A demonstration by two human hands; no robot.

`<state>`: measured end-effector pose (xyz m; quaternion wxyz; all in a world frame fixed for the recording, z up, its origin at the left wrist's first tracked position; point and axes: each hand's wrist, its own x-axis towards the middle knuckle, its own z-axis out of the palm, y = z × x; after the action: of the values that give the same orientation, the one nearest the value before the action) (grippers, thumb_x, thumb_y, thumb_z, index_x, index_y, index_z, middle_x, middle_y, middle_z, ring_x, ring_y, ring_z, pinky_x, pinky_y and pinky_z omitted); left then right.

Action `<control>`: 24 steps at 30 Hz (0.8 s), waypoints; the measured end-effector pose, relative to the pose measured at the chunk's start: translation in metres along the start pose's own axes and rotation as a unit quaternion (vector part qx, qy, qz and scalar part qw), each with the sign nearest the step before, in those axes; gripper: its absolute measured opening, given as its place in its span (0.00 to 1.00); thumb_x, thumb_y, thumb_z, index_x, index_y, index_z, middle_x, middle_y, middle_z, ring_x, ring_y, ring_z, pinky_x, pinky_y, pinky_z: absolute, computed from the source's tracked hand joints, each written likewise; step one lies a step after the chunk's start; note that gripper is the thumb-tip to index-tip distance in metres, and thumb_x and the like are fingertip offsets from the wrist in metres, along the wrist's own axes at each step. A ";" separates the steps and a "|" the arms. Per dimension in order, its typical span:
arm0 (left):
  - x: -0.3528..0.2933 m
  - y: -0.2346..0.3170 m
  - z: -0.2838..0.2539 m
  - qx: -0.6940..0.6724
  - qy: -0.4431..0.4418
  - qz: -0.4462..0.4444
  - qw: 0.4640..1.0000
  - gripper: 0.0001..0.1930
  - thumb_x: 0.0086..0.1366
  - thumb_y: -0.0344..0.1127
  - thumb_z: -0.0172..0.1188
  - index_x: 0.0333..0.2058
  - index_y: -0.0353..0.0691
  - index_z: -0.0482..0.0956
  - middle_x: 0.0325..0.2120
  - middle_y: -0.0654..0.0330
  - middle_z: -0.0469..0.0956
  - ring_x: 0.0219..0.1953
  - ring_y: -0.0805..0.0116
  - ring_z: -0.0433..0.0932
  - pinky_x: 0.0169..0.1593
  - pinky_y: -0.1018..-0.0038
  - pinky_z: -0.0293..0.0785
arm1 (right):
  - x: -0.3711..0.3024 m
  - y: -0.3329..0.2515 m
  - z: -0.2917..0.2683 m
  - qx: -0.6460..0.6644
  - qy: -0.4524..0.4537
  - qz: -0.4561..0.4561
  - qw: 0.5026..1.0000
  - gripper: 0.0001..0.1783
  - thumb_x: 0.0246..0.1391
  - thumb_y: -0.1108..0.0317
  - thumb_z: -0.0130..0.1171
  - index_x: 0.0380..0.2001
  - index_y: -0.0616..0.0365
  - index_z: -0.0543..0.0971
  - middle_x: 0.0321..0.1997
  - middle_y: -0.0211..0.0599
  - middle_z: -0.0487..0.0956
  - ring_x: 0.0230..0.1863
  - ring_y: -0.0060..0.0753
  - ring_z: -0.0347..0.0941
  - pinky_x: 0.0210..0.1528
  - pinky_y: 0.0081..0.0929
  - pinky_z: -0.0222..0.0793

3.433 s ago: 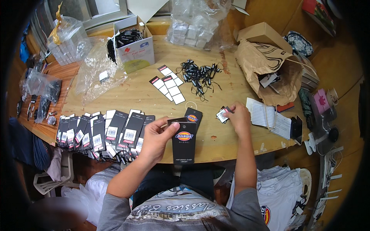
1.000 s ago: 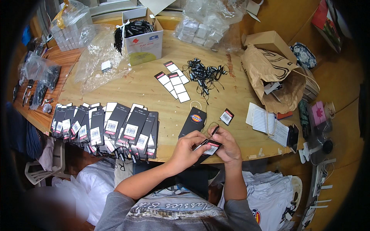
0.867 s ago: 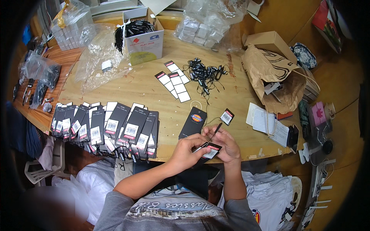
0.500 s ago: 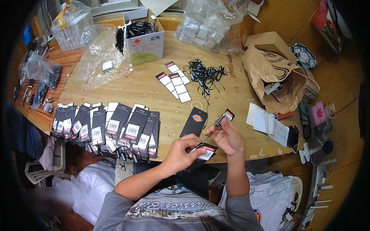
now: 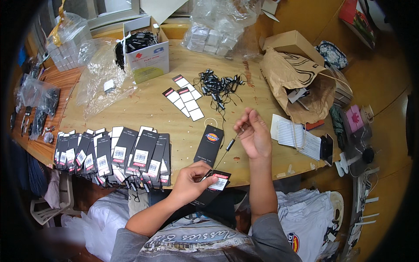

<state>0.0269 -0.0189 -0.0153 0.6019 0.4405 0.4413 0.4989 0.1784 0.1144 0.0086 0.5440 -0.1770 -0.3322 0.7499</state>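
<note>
My left hand (image 5: 192,181) grips a few black hang tags (image 5: 205,200) near the table's front edge. A small label card (image 5: 221,180) with a red band and a white barcode sticker lies over them, under my thumb. A thin black cord rises from there to a small black plastic string seal (image 5: 230,144). My right hand (image 5: 256,135), raised to the right, has its fingertips pinched at the cord's upper end. Just beyond my left hand, another black hang tag (image 5: 208,144) with a round logo and a pale loop lies flat.
Overlapping barcoded tags (image 5: 115,153) cover the table's left front. Beyond are white label cards (image 5: 190,105), a tangle of black string seals (image 5: 217,87), and a carton (image 5: 148,63) of more strings. At right stand a brown paper bag (image 5: 297,83) and a bundle of white cards (image 5: 297,137).
My right hand has drawn up and away from the left, stretching the cord between them. The small label at its fingertips no longer shows there. The whole view has shifted somewhat.
</note>
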 end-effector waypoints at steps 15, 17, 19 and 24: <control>0.007 0.002 -0.011 -0.179 0.077 0.011 0.981 0.13 0.56 0.30 0.51 0.39 0.31 0.67 0.39 0.54 0.70 0.37 0.71 0.72 0.38 0.78 0.70 | -0.049 -0.038 0.050 -0.330 0.129 -0.291 0.889 0.12 0.53 0.71 0.44 0.40 0.65 0.68 0.23 0.40 0.73 0.13 0.11 0.50 0.15 0.08 0.45; 0.011 0.012 -0.008 -0.235 0.085 0.014 0.968 0.12 0.59 0.33 0.46 0.40 0.32 0.63 0.38 0.51 0.71 0.37 0.62 0.73 0.39 0.73 0.72 | -0.059 -0.022 0.054 -0.370 0.116 -0.281 0.878 0.12 0.50 0.75 0.47 0.39 0.66 0.67 0.23 0.41 0.75 0.14 0.11 0.55 0.17 0.07 0.50; 0.013 0.020 -0.003 -0.295 0.076 0.033 0.952 0.09 0.60 0.32 0.43 0.36 0.33 0.62 0.36 0.48 0.71 0.37 0.59 0.74 0.40 0.70 0.73 | -0.069 -0.005 0.059 -0.409 0.099 -0.233 0.877 0.10 0.47 0.78 0.50 0.35 0.65 0.69 0.24 0.41 0.75 0.15 0.13 0.58 0.19 0.08 0.54; 0.014 0.017 0.002 -0.130 0.189 0.138 0.964 0.07 0.56 0.28 0.51 0.29 0.35 0.62 0.26 0.57 0.73 0.26 0.77 0.72 0.31 0.84 0.69 | -0.069 0.030 0.060 -0.417 0.025 -0.195 0.887 0.07 0.37 0.82 0.57 0.24 0.63 0.73 0.29 0.39 0.73 0.21 0.16 0.64 0.23 0.09 0.59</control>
<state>0.0273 -0.0029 0.0003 0.4849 0.3131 0.4133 0.7043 0.1432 0.0257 0.0241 0.5634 -0.3381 -0.6286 0.4161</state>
